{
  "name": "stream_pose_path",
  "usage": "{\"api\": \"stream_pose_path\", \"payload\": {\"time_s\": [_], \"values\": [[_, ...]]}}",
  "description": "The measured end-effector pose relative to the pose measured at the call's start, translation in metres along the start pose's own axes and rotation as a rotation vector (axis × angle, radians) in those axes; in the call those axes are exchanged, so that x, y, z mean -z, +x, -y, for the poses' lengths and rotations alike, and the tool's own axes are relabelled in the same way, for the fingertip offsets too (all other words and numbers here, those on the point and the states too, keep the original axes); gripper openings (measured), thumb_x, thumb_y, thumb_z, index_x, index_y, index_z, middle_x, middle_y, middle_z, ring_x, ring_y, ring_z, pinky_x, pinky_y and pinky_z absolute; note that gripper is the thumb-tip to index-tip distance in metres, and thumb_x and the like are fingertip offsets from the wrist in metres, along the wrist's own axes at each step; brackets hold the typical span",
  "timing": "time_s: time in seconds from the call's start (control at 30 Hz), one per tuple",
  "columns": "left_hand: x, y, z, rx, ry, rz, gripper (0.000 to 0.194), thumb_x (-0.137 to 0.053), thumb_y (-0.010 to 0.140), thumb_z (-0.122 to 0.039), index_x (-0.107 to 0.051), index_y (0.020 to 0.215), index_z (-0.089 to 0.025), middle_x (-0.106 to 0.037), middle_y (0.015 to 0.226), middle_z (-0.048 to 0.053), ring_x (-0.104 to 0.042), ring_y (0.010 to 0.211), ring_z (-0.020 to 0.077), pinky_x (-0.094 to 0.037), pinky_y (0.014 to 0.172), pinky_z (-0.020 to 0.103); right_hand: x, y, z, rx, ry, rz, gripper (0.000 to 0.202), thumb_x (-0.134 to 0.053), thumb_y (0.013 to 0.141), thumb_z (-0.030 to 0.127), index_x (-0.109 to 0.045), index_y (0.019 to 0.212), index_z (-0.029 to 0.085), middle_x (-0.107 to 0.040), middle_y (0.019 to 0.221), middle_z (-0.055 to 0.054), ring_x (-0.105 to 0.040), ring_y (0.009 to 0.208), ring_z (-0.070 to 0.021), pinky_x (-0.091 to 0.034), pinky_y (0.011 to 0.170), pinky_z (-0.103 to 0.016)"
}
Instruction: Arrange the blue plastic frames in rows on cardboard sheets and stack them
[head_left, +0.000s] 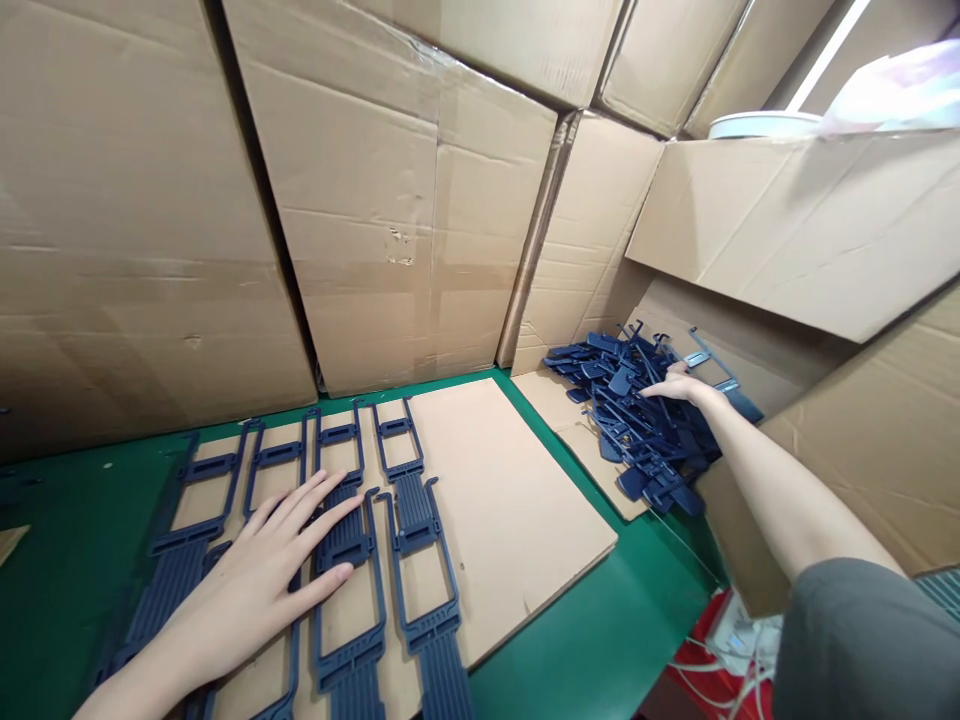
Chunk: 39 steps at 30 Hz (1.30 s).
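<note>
My left hand (277, 560) lies flat with spread fingers over dark blue plastic frames arranged in rows. Its fingertips touch a ribbed frame (349, 540), while the palm and wrist cover parts of others. Beside it, on the right, is another ribbed frame (416, 515) with an open rectangular loop. My right hand (679, 385) reaches into a jumbled pile of similar blue pieces (630, 400). The thumb points left over the pile; the other fingers are mostly hidden. Close behind the hand, one blue frame (712, 358) sticks up, but whether the hand grips it is unclear.
A flat cardboard sheet (510, 490) lies under the rows on the green tabletop (577, 610). Tall cardboard boxes (405, 220) wall off the back. An overhanging carton flap (795, 220) is above the pile. White cables (750, 660) and something red sit at lower right.
</note>
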<state>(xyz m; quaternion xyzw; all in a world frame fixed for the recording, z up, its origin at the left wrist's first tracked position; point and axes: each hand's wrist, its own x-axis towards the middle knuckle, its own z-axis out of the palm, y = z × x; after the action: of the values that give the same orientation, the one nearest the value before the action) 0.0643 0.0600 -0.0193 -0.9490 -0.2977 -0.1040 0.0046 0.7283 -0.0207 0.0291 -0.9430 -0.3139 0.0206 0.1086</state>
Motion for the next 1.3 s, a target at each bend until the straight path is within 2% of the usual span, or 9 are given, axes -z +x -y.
{"api": "stream_pose_path", "payload": {"time_s": [0.1, 0.2, 0.37, 0.5, 0.7, 0.8, 0.97, 1.17, 1.3], "values": [[-0.001, -0.001, 0.0, 0.0, 0.009, -0.006, 0.063, -0.05, 0.087, -0.054, -0.027, 0.145, -0.043, -0.019, 0.156, -0.003, -0.023, 0.141, 0.0331, -0.032, 0.109, 0.056, 0.005, 0.0, 0.004, -0.125, -0.025, 0.024, 0.112, -0.081, 0.051, 0.04, -0.026, 0.14, -0.001, -0.037, 0.137, -0.037, -0.042, 0.127, -0.0425, -0.042, 0.098, -0.048], [0.0, -0.001, -0.001, 0.0, 0.011, -0.008, 0.063, -0.05, 0.087, -0.054, -0.027, 0.145, -0.042, -0.018, 0.156, -0.003, -0.023, 0.141, 0.0331, -0.032, 0.109, 0.056, 0.003, -0.005, 0.009, -0.186, -0.045, -0.014, 0.108, -0.078, 0.054, 0.035, -0.024, 0.141, -0.001, -0.044, 0.133, -0.035, -0.046, 0.123, -0.0425, -0.043, 0.097, -0.049], [0.004, 0.001, -0.005, 0.007, 0.013, 0.011, 0.06, -0.048, 0.088, -0.055, -0.032, 0.144, -0.04, -0.021, 0.155, -0.002, -0.025, 0.14, 0.0338, -0.033, 0.107, 0.056, -0.004, -0.017, 0.01, -0.232, -0.055, -0.16, 0.091, -0.068, 0.062, 0.042, -0.031, 0.136, 0.002, -0.053, 0.122, -0.031, -0.052, 0.115, -0.043, -0.045, 0.09, -0.051], [0.006, 0.002, -0.006, 0.003, 0.011, -0.002, 0.061, -0.048, 0.087, -0.056, -0.034, 0.144, -0.038, -0.023, 0.155, -0.001, -0.027, 0.139, 0.0343, -0.033, 0.107, 0.057, -0.006, -0.022, 0.007, -0.236, -0.036, -0.219, 0.08, -0.066, 0.063, 0.046, -0.039, 0.127, 0.006, -0.059, 0.114, -0.027, -0.058, 0.106, -0.0406, -0.046, 0.085, -0.048], [0.003, 0.002, -0.003, -0.008, 0.007, -0.02, 0.06, -0.049, 0.087, -0.057, -0.036, 0.143, -0.038, -0.024, 0.154, -0.002, -0.028, 0.139, 0.0344, -0.033, 0.108, 0.055, -0.019, -0.033, 0.017, -0.213, -0.047, -0.304, 0.069, -0.062, 0.068, 0.044, -0.04, 0.123, 0.009, -0.057, 0.114, -0.027, -0.057, 0.108, -0.0392, -0.037, 0.091, -0.053], [0.0, 0.002, -0.002, -0.012, 0.024, -0.025, 0.06, -0.048, 0.087, -0.057, -0.036, 0.143, -0.037, -0.021, 0.155, -0.002, -0.027, 0.139, 0.0341, -0.033, 0.108, 0.055, -0.029, -0.043, 0.031, -0.201, -0.059, -0.342, 0.068, -0.064, 0.068, 0.041, -0.039, 0.123, 0.01, -0.056, 0.114, -0.027, -0.056, 0.107, -0.0392, -0.035, 0.09, -0.054], [-0.001, 0.002, -0.003, -0.019, 0.047, -0.029, 0.06, -0.046, 0.089, -0.056, -0.033, 0.144, -0.037, -0.019, 0.156, -0.002, -0.024, 0.141, 0.0327, -0.033, 0.108, 0.053, -0.041, -0.063, 0.07, -0.116, -0.08, -0.391, 0.063, -0.064, 0.067, 0.035, -0.041, 0.119, 0.009, -0.053, 0.117, -0.028, -0.053, 0.109, -0.039, -0.034, 0.09, -0.049], [0.003, 0.003, -0.005, -0.013, 0.03, -0.025, 0.059, -0.046, 0.089, -0.057, -0.037, 0.143, -0.036, -0.021, 0.155, -0.002, -0.025, 0.14, 0.0329, -0.032, 0.109, 0.052, -0.065, -0.093, 0.124, 0.132, -0.092, -0.448, 0.055, -0.061, 0.069, 0.027, -0.041, 0.117, 0.011, -0.049, 0.118, -0.022, -0.046, 0.111, -0.0364, -0.029, 0.093, -0.047], [0.009, 0.004, -0.009, 0.017, 0.01, 0.042, 0.059, -0.044, 0.089, -0.059, -0.038, 0.142, -0.034, -0.023, 0.155, 0.0, -0.024, 0.14, 0.0331, -0.03, 0.109, 0.054, -0.067, -0.107, 0.151, 0.315, -0.103, -0.389, 0.059, -0.063, 0.072, 0.031, -0.041, 0.122, 0.008, -0.046, 0.123, -0.024, -0.04, 0.118, -0.0354, -0.026, 0.098, -0.046]]}}
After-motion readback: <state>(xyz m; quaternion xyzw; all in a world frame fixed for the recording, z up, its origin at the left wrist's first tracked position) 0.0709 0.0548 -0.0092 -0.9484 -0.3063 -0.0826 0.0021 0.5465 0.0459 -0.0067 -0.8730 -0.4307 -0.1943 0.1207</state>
